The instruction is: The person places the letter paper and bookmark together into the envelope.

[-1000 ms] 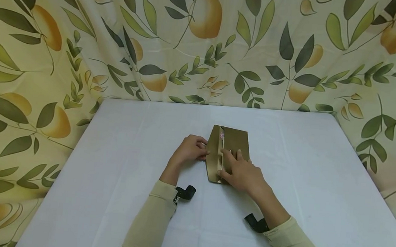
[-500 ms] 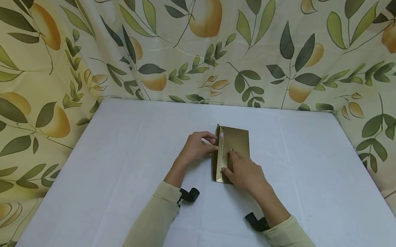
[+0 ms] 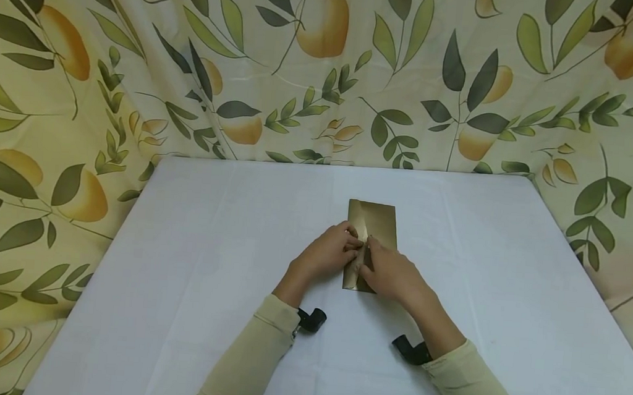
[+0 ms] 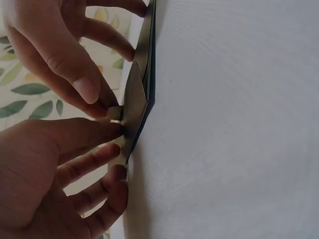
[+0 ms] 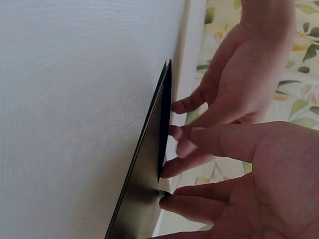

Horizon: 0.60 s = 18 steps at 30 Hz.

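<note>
A gold-brown paper envelope (image 3: 384, 220) lies on the white table, its long flap (image 3: 354, 211) folded over toward the right. In the left wrist view, the flap stands slightly raised from the body, and a small button-like fastener (image 4: 114, 112) sticks up beside it. My left hand (image 3: 326, 252) has its bent fingertips pressed on the flap near its free edge. My right hand (image 3: 400, 274) rests on the envelope's right part; one fingertip touches the fastener, while the thumb stays apart from it in the left wrist view. Fingers hide much of the envelope's middle.
The white-covered table (image 3: 224, 233) extends around the envelope. A cloth with fruit and leaf prints (image 3: 313, 98) hangs behind the table's far edge. Black wrist cameras sit at both cuffs, the left camera (image 3: 313, 320) and the right camera (image 3: 410, 350) facing each other.
The flap has swung from lying open on the left to folded over the envelope, covering its opening. My left hand moved right with it; my right hand shifted slightly right, off the opening.
</note>
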Each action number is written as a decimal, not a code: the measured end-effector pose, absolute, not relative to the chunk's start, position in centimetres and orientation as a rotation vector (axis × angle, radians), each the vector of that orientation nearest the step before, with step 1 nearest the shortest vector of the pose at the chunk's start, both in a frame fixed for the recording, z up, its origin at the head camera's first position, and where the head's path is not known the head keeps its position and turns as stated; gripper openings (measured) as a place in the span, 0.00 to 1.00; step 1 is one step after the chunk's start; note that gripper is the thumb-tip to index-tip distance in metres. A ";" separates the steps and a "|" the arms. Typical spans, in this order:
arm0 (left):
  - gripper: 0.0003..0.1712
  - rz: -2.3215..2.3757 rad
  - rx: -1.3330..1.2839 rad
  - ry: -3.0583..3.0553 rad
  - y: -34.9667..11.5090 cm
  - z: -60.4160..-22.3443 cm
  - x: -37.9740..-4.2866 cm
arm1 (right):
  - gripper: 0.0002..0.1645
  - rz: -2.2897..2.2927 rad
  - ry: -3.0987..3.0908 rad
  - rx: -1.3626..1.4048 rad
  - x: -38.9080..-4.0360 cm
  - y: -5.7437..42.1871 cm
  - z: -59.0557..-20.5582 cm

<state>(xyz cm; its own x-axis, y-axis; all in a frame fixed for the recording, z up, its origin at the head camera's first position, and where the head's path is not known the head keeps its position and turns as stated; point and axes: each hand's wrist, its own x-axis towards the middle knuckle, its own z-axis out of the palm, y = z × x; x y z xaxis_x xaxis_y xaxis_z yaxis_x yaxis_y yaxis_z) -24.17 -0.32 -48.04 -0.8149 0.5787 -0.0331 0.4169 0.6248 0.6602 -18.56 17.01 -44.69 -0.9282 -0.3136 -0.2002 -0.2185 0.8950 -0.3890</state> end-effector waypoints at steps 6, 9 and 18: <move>0.17 0.892 0.859 2.628 -0.3 -47.8 -24.0 | 0.40 -0.511 2.824 -0.399 -18.5 16.9 -45.1; 0.15 0.934 0.836 2.614 -0.2 -47.9 -24.1 | 0.37 -0.386 2.857 -0.376 -18.2 16.6 -45.4; 0.15 0.894 0.814 2.583 -0.3 -48.3 -24.1 | 0.35 -0.279 2.848 -0.329 -17.8 16.0 -45.8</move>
